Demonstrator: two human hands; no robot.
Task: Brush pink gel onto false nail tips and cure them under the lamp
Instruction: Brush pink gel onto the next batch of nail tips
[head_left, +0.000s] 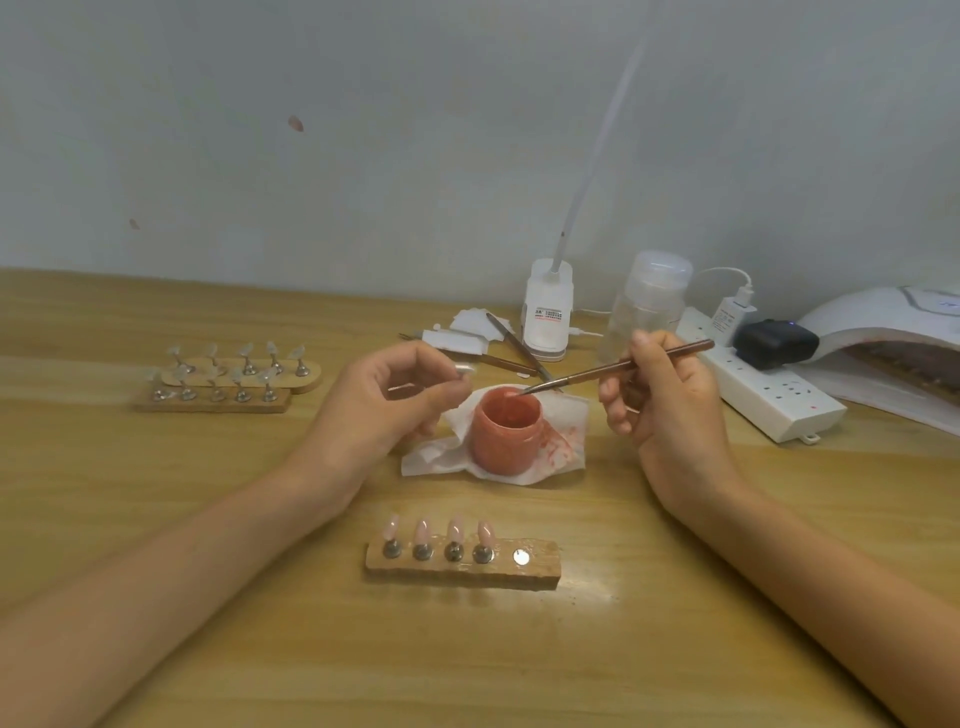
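Observation:
An open pink gel jar (506, 431) stands on a stained white tissue (558, 447) at the table's middle. My right hand (660, 395) grips a thin brown brush (618, 370) whose tip dips into the jar's mouth. Left of the jar, my left hand (384, 405) pinches a small nail tip on its metal stand (462, 370) between thumb and fingers. In front of me lies a wooden holder (462, 564) carrying several pink-coated nail tips, with one bare magnet (521, 558) at its right end. The white curing lamp (883, 332) sits at the far right.
Two more wooden holders (228, 382) with several clear tips lie at the left. Behind the jar are loose tools and wipes (488, 338), a clip lamp base (545, 317) and a clear bottle (649, 301). A white power strip (769, 389) with a black plug runs toward the curing lamp.

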